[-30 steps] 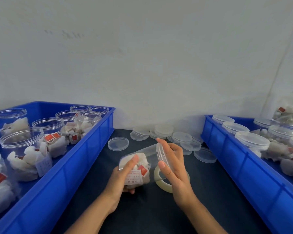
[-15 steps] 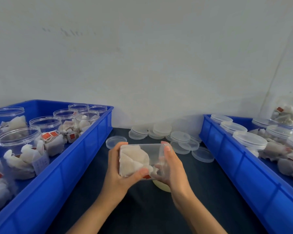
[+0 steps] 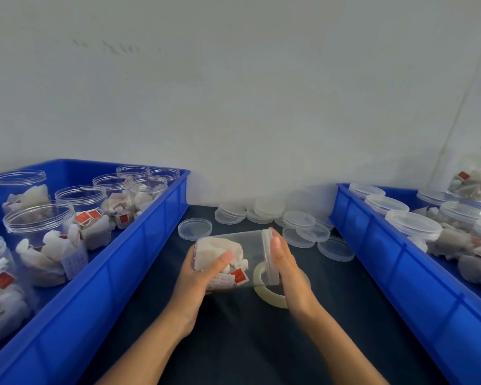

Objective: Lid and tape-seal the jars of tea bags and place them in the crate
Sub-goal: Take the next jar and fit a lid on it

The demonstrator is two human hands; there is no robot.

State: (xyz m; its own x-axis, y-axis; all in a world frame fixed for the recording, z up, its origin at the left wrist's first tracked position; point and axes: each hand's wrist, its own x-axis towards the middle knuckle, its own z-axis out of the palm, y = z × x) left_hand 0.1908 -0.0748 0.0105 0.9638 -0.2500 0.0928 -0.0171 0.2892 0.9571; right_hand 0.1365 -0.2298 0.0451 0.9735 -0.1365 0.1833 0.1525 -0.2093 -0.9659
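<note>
clear jar (image 3: 233,257) sideways between both hands (image 3: 285,269)

Only two bare forearms and hands show of the person, rising from the bottom edge of the view. The left hand (image 3: 203,269) and the right hand (image 3: 285,262) carry no glove, ring, watch or bracelet, and both forearms are uncovered along all of their visible length, with no sleeve cuff showing. The fingers (image 3: 275,243) are slim with short, plain nails, as far as the slightly soft picture lets one tell, and no marking or covering shows on either wrist.
</note>
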